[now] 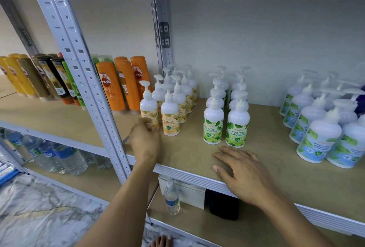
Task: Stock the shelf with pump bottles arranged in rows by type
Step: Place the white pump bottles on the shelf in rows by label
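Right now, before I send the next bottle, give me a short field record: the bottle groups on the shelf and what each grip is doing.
shelf: wooden board, metal front edge
yellow-label pump bottles: left group, rows running back
green-label pump bottles: middle group, two rows
blue-label pump bottles: right group, partly cut off by the frame
left grip: at base of front-left yellow-label bottle; blurred, hold unclear
right grip: flat on shelf front edge, fingers straight, holding nothing
neighbouring bay: orange shampoo bottles
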Demonstrator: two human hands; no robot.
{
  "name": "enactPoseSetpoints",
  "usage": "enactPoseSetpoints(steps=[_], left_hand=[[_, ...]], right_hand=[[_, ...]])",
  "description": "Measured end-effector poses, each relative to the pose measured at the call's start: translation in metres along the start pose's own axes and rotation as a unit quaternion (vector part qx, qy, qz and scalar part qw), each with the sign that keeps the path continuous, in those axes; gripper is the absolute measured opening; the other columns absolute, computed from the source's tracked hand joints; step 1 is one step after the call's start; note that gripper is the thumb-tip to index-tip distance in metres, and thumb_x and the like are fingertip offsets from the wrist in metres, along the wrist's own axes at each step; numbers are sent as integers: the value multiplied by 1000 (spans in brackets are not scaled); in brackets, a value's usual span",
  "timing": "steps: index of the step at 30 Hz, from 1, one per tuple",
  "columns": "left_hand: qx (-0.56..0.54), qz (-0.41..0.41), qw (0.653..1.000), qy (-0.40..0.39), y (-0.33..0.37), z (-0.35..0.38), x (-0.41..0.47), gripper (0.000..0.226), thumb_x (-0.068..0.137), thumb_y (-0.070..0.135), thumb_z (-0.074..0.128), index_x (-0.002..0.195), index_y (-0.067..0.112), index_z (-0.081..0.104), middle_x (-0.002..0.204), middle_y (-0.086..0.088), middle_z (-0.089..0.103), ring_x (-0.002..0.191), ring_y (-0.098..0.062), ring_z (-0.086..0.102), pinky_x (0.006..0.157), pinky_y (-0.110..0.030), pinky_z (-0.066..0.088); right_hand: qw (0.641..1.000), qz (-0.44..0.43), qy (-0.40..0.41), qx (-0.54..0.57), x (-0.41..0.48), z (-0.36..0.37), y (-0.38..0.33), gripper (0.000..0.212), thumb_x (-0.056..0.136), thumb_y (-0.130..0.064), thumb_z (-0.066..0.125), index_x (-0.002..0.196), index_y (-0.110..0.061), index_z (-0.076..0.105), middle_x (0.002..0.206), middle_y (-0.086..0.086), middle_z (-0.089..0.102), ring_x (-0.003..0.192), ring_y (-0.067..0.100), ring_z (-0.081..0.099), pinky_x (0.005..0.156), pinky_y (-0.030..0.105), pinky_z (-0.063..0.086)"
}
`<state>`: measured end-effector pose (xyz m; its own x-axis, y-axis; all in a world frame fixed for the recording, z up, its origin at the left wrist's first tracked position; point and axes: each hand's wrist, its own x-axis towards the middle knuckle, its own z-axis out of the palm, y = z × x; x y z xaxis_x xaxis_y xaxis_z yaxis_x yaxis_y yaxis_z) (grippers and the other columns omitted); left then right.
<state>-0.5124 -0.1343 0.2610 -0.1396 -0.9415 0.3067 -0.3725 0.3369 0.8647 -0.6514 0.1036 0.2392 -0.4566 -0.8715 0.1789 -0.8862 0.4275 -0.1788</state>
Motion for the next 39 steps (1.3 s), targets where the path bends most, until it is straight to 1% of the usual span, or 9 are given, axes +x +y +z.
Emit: enactPoseSetpoints(steps=[2,4,6,9,15,19,31,36,39], left_hand=[[21,-5,1000,23,-5,-5,10,35,90,16,67,124,13,59,117,-7,61,108,-25,59,83,-33,45],[26,-29,999,-2,-7,-8,18,49,91,20,70,136,15,51,133,-10,55,122,-29,55,92,-39,45],[6,-38,998,-40,-7,-9,21,56,91,22,71,141,18,47,140,-7,56,125,-28,55,92,-40,45],[-31,-14,996,-82,-6,-7,24,51,87,23,75,134,21,54,128,-1,65,111,-19,61,83,-31,42],[-51,-19,995,-80,-9,-6,31,46,85,20,80,127,20,62,122,-1,69,103,-14,61,82,-29,44],[-54,-26,995,-83,-14,-2,35,45,85,22,79,126,22,62,121,0,69,108,-19,63,83,-31,45],[-31,-24,996,-82,-16,0,35,42,85,26,79,124,25,63,121,2,69,109,-19,65,81,-31,47],[-39,-12,995,-86,-14,-2,32,31,85,25,77,107,36,59,104,11,66,98,-16,64,79,-31,46],[-31,-18,996,-85,-14,-3,24,39,85,31,76,119,29,57,113,10,64,99,-13,59,82,-34,47]], right_hand=[[1000,-1,-1,-2,0,0,0,76,84,-70,7,144,-42,44,157,-18,34,145,3,28,116,29,16],[1000,-2,3,-1,0,1,1,75,85,-70,8,144,-41,45,157,-18,35,144,3,29,115,29,16],[1000,-3,4,-2,0,2,1,74,86,-70,9,143,-41,46,157,-18,35,144,3,30,114,28,17],[1000,-2,7,1,1,2,1,72,87,-69,12,142,-41,48,156,-18,37,143,3,31,114,28,17],[1000,2,9,0,1,2,0,73,86,-70,11,142,-42,48,155,-19,37,143,2,30,114,28,16],[1000,3,12,-1,1,2,0,73,86,-70,11,141,-42,49,155,-18,39,143,3,32,114,28,18],[1000,6,7,-10,1,4,0,73,86,-70,11,141,-42,50,154,-18,40,142,4,33,114,29,18],[1000,5,2,-10,0,1,0,76,84,-71,7,143,-43,45,157,-21,33,144,2,28,114,27,16],[1000,3,1,-9,-1,0,-1,77,83,-71,5,145,-43,43,158,-21,31,145,1,26,115,27,15]])
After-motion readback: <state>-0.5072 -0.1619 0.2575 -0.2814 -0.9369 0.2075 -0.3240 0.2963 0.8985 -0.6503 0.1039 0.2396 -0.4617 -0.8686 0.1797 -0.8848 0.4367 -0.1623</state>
